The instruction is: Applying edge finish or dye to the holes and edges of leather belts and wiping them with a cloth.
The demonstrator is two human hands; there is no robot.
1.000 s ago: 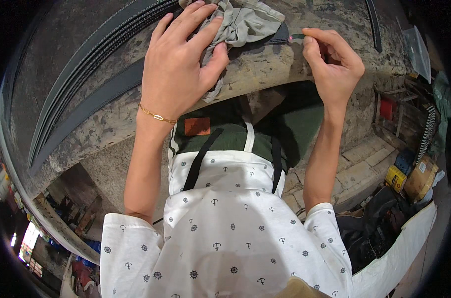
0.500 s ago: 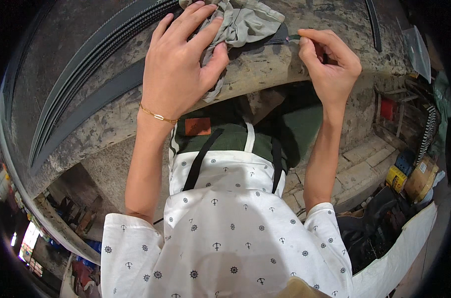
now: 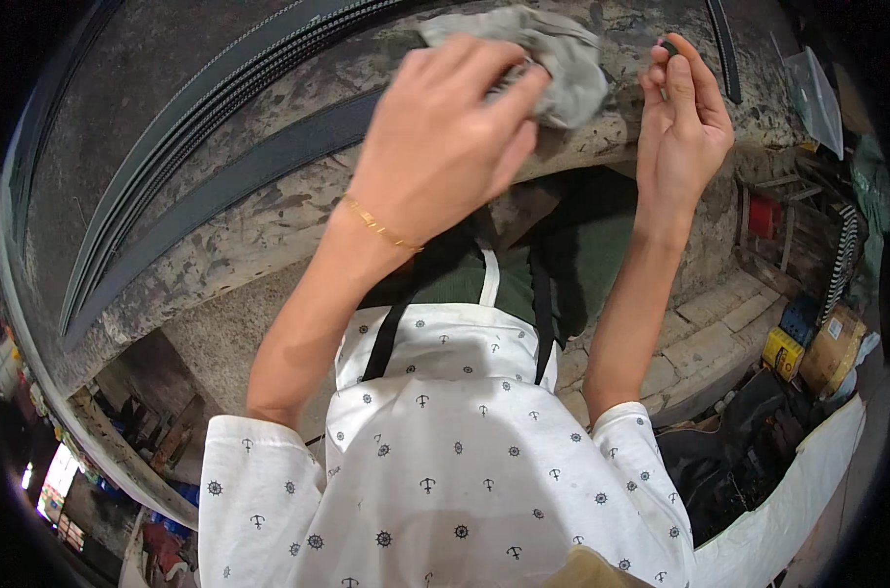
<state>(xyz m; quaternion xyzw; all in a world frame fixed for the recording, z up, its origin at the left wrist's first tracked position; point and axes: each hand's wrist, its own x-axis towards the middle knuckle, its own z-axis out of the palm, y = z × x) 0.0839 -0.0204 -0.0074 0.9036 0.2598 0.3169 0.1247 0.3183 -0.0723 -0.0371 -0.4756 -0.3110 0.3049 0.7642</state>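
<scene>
Cloth, soft, grey and all crumpled (image 3: 568,69), is on or just over a stained, stone-like bench (image 3: 259,218), right at the L hand (image 3: 450,127). That hand's a bit blurry, but its fingers look curled tight on the cloth. R hand (image 3: 688,122) is up near the cloth, not touching it, w/ thumb & finger pinched on a tiny dark piece (image 3: 669,47). Can't tell what it's made of. A long, flat, dark grey, leathery strap (image 3: 288,147) goes up behind the L hand; can't see if the cloth touches it. Thin dark straps w/ pale stitching (image 3: 195,113) lie bunched beside it.

To do this bit well, I'd say bunch the cloth into a firm pad, so no loose flap drags, & press the same all over. R hand should pinch softly, b/c the piece is so small it could slip. Hands apart is good, so the cloth can't knock it.

Writing: a yellow box (image 3: 781,354) off to the R has dark marks, & a brown cardboard box (image 3: 829,355) next to it has a pale label (image 3: 834,328), too small to read. The white cloth shirt w/ dark anchors (image 3: 406,441) has a tiny scribble near the L sleeve I can't make out.
</scene>
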